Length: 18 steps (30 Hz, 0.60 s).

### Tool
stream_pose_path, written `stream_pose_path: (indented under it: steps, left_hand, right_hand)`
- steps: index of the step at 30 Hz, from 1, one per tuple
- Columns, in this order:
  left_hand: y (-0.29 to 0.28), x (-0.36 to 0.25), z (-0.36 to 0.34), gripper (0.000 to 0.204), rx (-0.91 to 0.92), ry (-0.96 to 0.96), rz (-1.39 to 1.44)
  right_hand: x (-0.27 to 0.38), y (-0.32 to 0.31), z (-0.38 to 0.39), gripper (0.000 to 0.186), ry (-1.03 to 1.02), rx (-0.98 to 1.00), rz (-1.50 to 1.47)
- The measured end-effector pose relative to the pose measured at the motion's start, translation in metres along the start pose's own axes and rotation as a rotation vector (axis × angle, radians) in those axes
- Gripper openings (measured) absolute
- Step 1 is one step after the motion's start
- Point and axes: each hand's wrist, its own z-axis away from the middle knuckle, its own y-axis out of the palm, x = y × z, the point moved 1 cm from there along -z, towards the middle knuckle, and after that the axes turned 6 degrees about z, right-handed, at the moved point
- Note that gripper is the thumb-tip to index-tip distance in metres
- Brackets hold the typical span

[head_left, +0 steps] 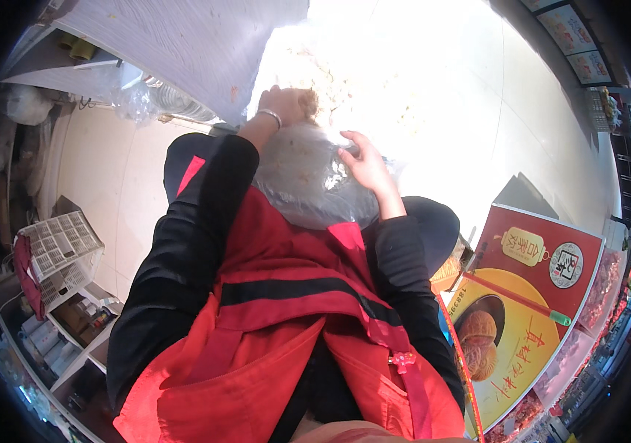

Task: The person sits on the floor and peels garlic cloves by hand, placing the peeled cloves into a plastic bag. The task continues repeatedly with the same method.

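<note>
My left hand (pixel 280 105), a bracelet at its wrist, is closed around a tan, rough-looking clump (pixel 307 105) at the far edge of the bag. What the clump is made of I cannot make out. A clear plastic bag (pixel 308 173) lies bunched between my knees, greyish and shiny. At its right side my right hand (pixel 369 168) grips the bag's edge, thumb and fingers curled. Beyond both hands, small tan and reddish bits (pixel 330 81) are scattered over a surface washed out by strong sunlight.
A pale wood-grained panel (pixel 175 37) stands at the far left, with plastic-wrapped items (pixel 160 100) under it. A cream plastic basket (pixel 60 251) is at the left. On the right stands a red and yellow printed board (pixel 522 295), crossed by a red stick with a green end (pixel 559 317).
</note>
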Motion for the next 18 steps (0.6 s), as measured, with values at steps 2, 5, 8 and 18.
stream_pose_path:
  steps: [2, 5, 8, 18]
  left_hand:
    - [0.009, -0.009, 0.011, 0.023, -0.055, 0.009, -0.101]
    - [0.016, -0.012, 0.013, 0.039, -0.062, -0.012, -0.188]
    - [0.018, -0.006, 0.010, 0.031, -0.120, -0.002, -0.150]
    - [0.012, -0.007, 0.018, 0.020, -0.357, 0.077, 0.651]
  right_hand:
    - [0.000, 0.000, -0.001, 0.037, -0.011, -0.012, 0.019]
    - [-0.001, 0.002, 0.000, 0.030, 0.011, -0.016, 0.032]
    - [-0.004, 0.003, 0.001, 0.027, 0.029, -0.023, 0.019]
    - [-0.001, 0.004, 0.004, 0.021, 0.055, -0.112, -0.337]
